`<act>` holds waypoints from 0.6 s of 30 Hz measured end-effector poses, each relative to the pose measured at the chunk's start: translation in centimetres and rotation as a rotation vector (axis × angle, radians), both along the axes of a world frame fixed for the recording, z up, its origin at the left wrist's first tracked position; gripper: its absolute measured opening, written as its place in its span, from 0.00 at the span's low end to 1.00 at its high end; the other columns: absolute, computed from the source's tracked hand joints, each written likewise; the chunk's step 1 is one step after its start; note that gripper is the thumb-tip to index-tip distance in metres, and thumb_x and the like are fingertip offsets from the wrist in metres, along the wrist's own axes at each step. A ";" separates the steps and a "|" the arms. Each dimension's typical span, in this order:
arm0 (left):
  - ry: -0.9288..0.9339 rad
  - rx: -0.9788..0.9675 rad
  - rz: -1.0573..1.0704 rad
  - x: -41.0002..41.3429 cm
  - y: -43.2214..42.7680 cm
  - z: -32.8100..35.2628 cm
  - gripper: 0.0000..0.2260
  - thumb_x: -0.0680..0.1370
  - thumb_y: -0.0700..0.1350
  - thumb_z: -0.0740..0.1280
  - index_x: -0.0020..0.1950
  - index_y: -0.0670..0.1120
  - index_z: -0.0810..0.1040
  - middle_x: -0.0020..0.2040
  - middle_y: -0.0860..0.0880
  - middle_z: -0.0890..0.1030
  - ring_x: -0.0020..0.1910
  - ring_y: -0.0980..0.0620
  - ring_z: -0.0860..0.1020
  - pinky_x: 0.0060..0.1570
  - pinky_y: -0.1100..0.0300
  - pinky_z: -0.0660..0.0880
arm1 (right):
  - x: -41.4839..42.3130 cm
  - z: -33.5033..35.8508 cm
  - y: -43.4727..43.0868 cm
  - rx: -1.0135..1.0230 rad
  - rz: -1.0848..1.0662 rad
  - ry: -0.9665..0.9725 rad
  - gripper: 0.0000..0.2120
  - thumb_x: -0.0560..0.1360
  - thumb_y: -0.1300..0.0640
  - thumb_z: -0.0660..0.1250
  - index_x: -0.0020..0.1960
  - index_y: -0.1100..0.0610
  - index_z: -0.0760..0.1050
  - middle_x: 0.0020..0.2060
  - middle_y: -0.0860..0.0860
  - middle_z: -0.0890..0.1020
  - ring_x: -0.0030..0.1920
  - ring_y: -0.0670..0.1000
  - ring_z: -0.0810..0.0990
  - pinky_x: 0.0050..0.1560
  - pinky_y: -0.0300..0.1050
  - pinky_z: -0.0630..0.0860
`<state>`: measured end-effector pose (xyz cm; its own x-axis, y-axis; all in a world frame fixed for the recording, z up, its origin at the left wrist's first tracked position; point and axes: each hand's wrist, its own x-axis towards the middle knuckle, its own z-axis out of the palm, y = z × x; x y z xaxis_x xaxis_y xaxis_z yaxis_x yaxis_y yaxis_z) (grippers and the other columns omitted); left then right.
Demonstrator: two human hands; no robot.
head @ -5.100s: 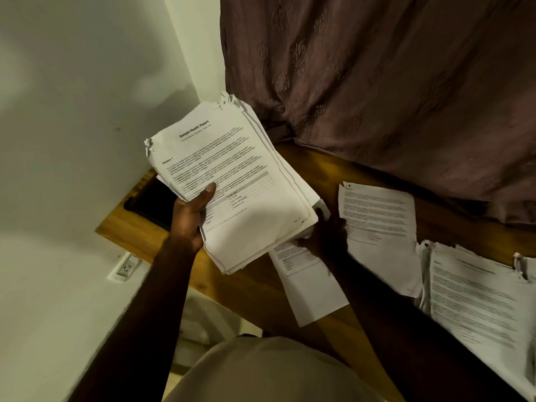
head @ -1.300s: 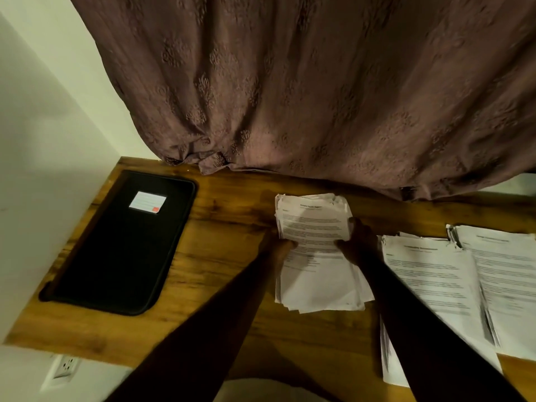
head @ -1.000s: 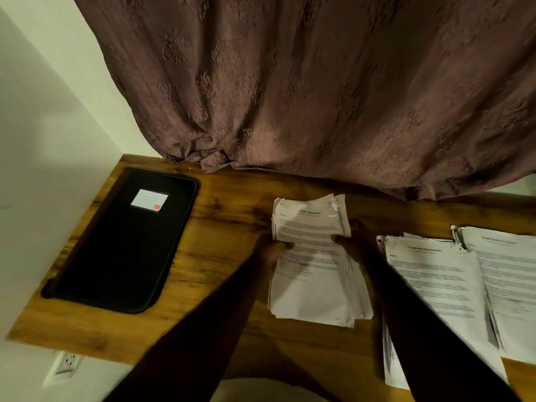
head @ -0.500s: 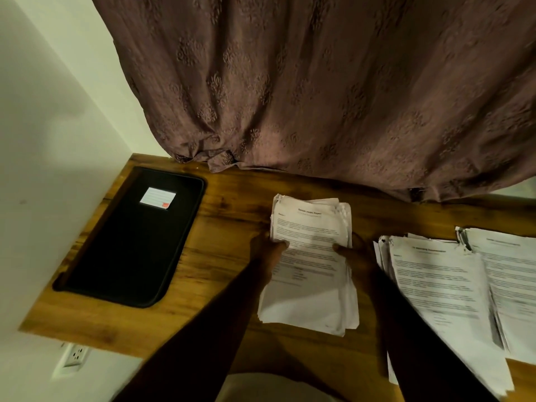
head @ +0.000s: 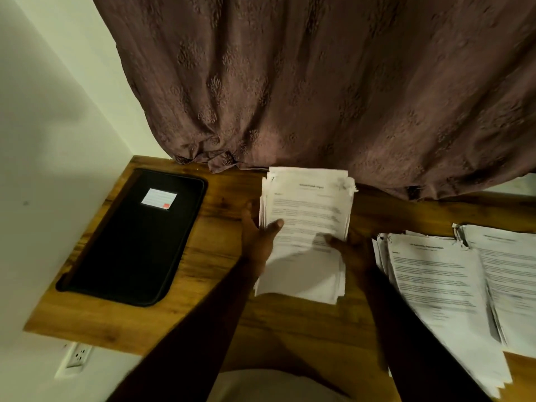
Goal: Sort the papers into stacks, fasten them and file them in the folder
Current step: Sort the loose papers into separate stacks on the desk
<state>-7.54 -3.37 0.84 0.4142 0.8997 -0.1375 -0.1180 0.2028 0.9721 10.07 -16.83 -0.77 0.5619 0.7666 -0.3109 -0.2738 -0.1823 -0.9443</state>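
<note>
A thick stack of printed papers [head: 307, 204] is held in the middle of the wooden desk [head: 220, 323], its far end near the curtain. My left hand [head: 258, 230] grips its left edge, thumb on the top sheet. My right hand [head: 351, 248] grips the right edge, thumb on top as well. A black zip folder [head: 133, 245] with a small white label lies flat and closed at the desk's left end. Two more paper stacks lie to the right: a middle stack [head: 435, 288] and a far-right stack [head: 510, 274] with a clip at its top left corner.
A brown patterned curtain [head: 319, 82] hangs along the desk's back edge. A pale wall [head: 43, 140] bounds the left side, with a power socket [head: 77, 358] below the desk's front left corner. Bare wood shows between folder and held stack.
Five seconds ago I held the stack up in the air at the left. Over the last second both hands have kept squaring it on the desk, and it now sits farther back toward the curtain.
</note>
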 end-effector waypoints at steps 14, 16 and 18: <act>0.109 0.141 -0.164 -1.8 1.1 2.0 0.23 0.75 0.36 0.74 0.69 0.42 0.75 0.63 0.44 0.82 0.63 0.46 0.81 0.61 0.39 0.78 | -2.2 5.6 2.1 -0.083 -0.071 -0.251 0.10 0.77 0.67 0.70 0.56 0.60 0.77 0.45 0.54 0.80 0.45 0.51 0.77 0.43 0.50 0.80; 0.131 0.135 -0.168 -1.7 1.0 1.5 0.23 0.76 0.37 0.73 0.71 0.42 0.74 0.64 0.45 0.81 0.62 0.52 0.81 0.60 0.48 0.80 | -2.3 5.2 2.1 -0.057 -0.073 -0.281 0.11 0.77 0.68 0.70 0.56 0.56 0.77 0.44 0.46 0.80 0.44 0.45 0.78 0.39 0.32 0.77; 0.096 0.163 -0.155 -1.1 1.0 2.1 0.23 0.78 0.36 0.72 0.72 0.43 0.72 0.66 0.45 0.80 0.65 0.52 0.79 0.61 0.54 0.79 | -2.1 5.2 2.3 -0.047 -0.085 -0.265 0.10 0.77 0.66 0.70 0.49 0.51 0.76 0.38 0.40 0.80 0.37 0.38 0.79 0.36 0.28 0.75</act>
<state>-8.63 -2.37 2.98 0.5414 0.8397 -0.0415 -0.0028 0.0512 0.9987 7.98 -14.51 4.48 0.6897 0.7017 -0.1788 -0.0348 -0.2144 -0.9761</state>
